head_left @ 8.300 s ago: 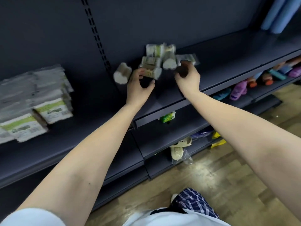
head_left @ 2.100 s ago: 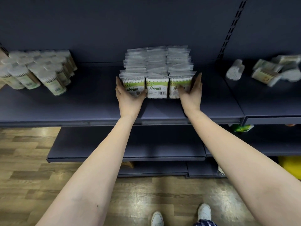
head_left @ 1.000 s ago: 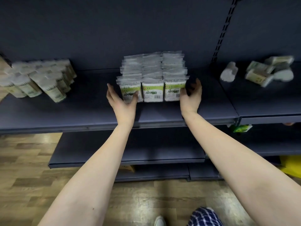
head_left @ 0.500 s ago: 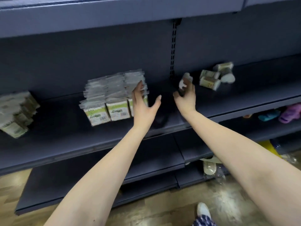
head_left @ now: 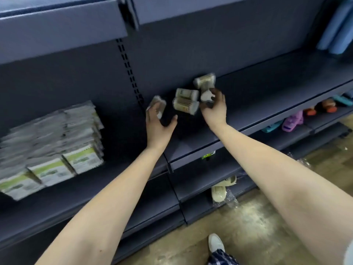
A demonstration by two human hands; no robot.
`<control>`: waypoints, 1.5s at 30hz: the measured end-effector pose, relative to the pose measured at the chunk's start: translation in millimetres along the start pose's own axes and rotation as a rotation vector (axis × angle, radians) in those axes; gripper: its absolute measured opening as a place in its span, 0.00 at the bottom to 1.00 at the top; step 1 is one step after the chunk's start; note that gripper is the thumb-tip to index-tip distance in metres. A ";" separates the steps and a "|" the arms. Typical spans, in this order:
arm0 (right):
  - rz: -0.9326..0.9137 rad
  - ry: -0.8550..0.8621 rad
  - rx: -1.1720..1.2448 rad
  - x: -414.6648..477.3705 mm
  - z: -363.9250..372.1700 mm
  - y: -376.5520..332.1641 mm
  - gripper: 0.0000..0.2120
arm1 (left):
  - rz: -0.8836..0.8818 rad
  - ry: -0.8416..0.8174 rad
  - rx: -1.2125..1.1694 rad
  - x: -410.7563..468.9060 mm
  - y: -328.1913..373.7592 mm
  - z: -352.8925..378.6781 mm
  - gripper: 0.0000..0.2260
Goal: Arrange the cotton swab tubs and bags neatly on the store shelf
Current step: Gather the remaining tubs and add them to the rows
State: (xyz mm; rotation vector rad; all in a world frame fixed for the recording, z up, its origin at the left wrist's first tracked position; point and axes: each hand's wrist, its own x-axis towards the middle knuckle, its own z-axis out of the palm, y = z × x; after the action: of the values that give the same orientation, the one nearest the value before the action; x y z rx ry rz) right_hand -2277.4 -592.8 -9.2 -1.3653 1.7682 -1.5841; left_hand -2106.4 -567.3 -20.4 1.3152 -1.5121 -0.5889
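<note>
Several cotton swab tubs (head_left: 185, 101) lie tumbled on the dark shelf (head_left: 267, 96), with one more tub (head_left: 205, 81) behind them. My right hand (head_left: 214, 109) reaches in from the right, its fingers curled around the white end of a lying tub (head_left: 206, 96). A lone tub (head_left: 158, 104) lies left of the pile; my left hand (head_left: 158, 125) is spread open with its fingertips on it. Rows of cotton swab bags (head_left: 51, 146) stand stacked at the far left of the same shelf level. The view is blurred.
An upper shelf (head_left: 63, 29) overhangs at top left. Blue rolls (head_left: 338, 25) stand at top right. Coloured slippers (head_left: 292, 121) fill the lower shelf at right. Bagged beige slippers (head_left: 221, 190) sit lower down. Wood floor and my shoe (head_left: 215, 243) are below.
My view has swung right from the bag stack to the loose tubs. Both hands left the bags; the left now touches the lone tub and the right has closed on a tub in the pile.
</note>
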 end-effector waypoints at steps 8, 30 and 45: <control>-0.122 -0.213 -0.182 77.8 -50.0 47.5 0.26 | -0.043 -0.137 0.241 40.2 -1.1 73.5 0.32; -0.201 -0.598 -0.279 127.1 -42.1 78.0 0.26 | -0.285 0.030 0.211 44.3 8.6 90.5 0.26; -0.326 -0.767 -0.444 134.5 -34.2 73.6 0.26 | -0.382 0.100 -0.033 39.5 15.6 86.6 0.22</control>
State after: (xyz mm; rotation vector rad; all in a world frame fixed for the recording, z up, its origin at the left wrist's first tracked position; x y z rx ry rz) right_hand -2393.4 -697.4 -26.5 -2.1766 1.4783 -0.6107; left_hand -2186.8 -620.4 -25.3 1.5967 -1.1713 -0.7728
